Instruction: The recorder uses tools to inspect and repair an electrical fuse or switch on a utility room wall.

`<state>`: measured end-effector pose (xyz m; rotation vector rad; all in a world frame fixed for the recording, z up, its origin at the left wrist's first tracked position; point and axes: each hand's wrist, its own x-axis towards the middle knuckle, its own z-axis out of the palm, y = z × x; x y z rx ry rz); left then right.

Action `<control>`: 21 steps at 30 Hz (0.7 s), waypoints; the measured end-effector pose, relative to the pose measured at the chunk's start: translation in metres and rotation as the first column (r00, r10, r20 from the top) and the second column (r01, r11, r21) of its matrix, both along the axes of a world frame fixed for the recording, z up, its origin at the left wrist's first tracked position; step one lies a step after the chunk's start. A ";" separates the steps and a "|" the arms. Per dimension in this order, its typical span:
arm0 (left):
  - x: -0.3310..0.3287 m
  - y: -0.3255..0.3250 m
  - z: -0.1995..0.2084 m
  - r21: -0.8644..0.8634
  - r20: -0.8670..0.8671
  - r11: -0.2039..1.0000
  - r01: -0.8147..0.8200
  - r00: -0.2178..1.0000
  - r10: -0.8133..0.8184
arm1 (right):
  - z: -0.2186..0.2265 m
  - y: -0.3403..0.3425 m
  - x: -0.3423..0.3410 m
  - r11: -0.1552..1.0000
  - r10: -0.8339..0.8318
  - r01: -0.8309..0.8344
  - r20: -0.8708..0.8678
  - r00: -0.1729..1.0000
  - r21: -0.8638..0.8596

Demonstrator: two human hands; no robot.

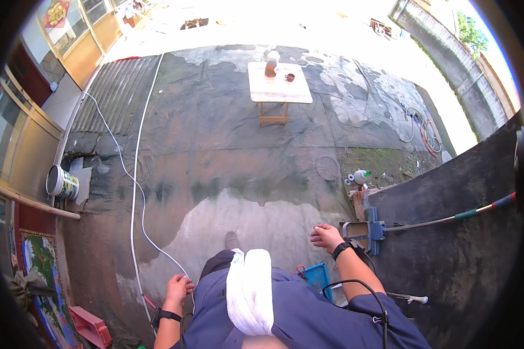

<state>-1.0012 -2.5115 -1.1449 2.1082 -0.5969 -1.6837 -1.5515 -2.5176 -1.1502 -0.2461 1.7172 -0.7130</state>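
My left hand point(179, 287) hangs beside my left hip, its fingers loosely bent and nothing visible in them. A thin white cable point(146, 224) runs along the ground and passes close to that hand; whether they touch I cannot tell. My right hand point(327, 236) is held out in front of my right side, fingers half curled and apart, holding nothing. Nearest to it is a blue-headed mop point(376, 230) with a long pole, leaning by the dark wall. A white cloth point(251, 291) is wrapped at my waist over dark blue clothing. Both wrists wear black bands.
Ahead stands a small wooden table point(280, 91) with a brown-and-clear bottle point(271, 67) and a dark red mug point(290, 77). A white bucket point(63, 182) lies tipped at the left. A blue crate point(317, 277) is by my right side. Coiled hoses point(429, 136) lie far right.
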 end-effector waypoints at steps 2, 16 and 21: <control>-0.006 -0.054 0.000 -0.056 -0.016 0.996 0.070 0.997 -0.071 | 0.005 -0.015 -0.007 0.999 -0.049 0.049 -0.029 0.998 0.013; -0.142 -0.318 -0.002 -0.091 0.045 0.925 0.369 0.929 -0.367 | -0.011 -0.115 -0.094 0.957 -0.290 0.290 0.014 0.957 0.006; -0.219 -0.382 -0.038 -0.074 0.026 0.925 0.374 0.927 -0.373 | -0.036 -0.191 -0.172 0.951 -0.306 0.305 0.001 0.952 -0.047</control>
